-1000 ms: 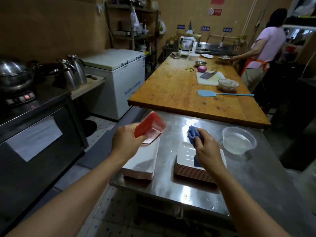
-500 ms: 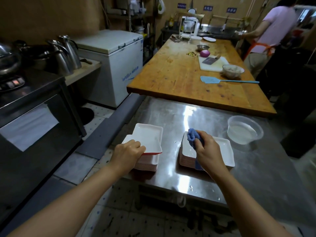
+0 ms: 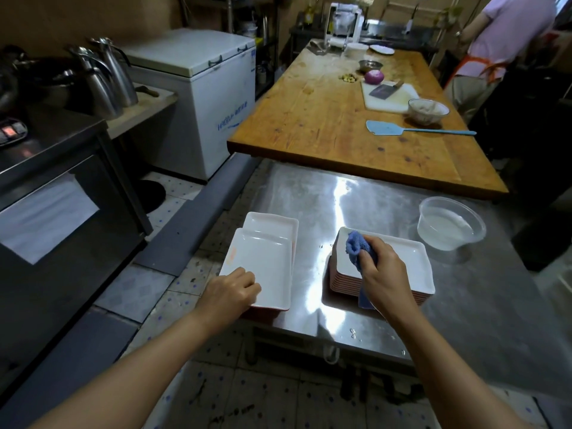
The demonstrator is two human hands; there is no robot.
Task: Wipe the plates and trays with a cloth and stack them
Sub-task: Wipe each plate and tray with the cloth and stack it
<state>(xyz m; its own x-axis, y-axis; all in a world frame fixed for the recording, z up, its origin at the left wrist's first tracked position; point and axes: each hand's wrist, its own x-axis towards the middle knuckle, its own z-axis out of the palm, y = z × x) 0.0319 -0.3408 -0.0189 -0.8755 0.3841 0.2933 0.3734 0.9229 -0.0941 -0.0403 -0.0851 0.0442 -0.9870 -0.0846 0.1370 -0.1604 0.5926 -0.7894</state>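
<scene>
Your left hand [image 3: 230, 291] grips the top white rectangular tray [image 3: 263, 267] of the left stack; your right hand [image 3: 382, 274] pinches the blue cloth [image 3: 356, 247] on the right tray stack [image 3: 411, 264].

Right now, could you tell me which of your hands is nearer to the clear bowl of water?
Right. The right hand grips the blue cloth on the tray stack just left of the clear bowl; the left hand rests on the other stack, farther left.
</scene>
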